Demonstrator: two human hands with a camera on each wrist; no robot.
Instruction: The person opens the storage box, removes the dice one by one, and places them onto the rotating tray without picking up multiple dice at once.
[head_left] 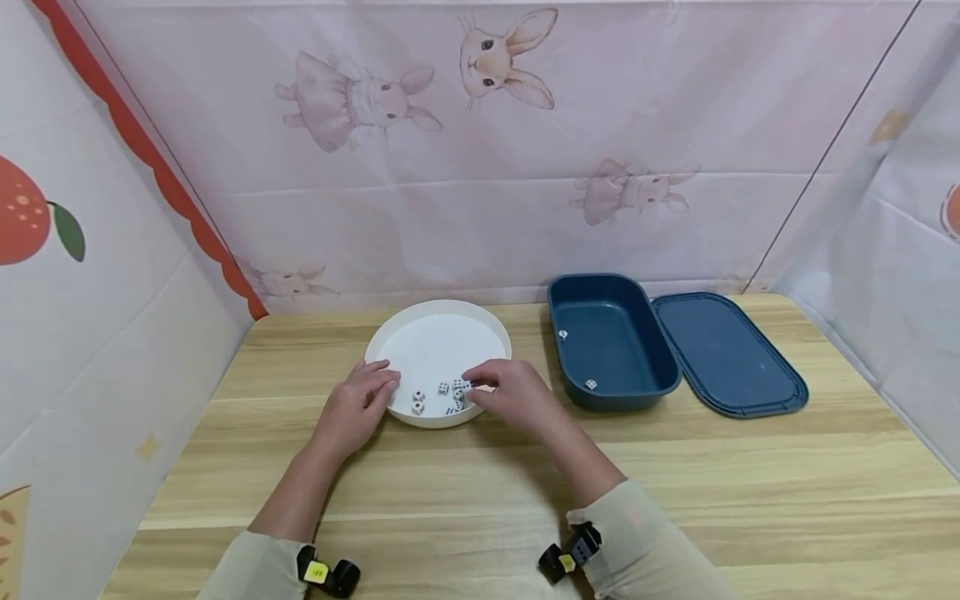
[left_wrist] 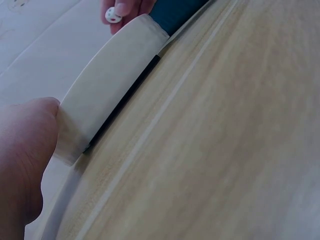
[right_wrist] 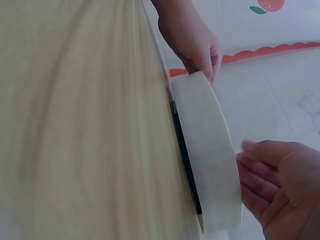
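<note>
A round white tray (head_left: 442, 329) holds several white dice (head_left: 443, 388) with dark dots, gathered near its front edge. My left hand (head_left: 358, 407) rests over the tray's left rim, fingers and thumb reaching slightly inside, with no die in it. At the right rim, my right hand (head_left: 517, 396) is bent over the dice group. Between its thumb and fingertips it pinches a white die (left_wrist: 114, 15), whose red dot shows in the left wrist view. The right wrist view shows the right hand's curled fingers beside the tray's outer wall (right_wrist: 212, 155).
A dark blue rectangular box (head_left: 611, 333) stands open right of the tray, with two small white dice (head_left: 591, 384) inside. Its blue lid (head_left: 731, 354) lies against its right side. A cloth with rabbit prints (head_left: 487, 242) hangs behind the wooden table (head_left: 450, 500).
</note>
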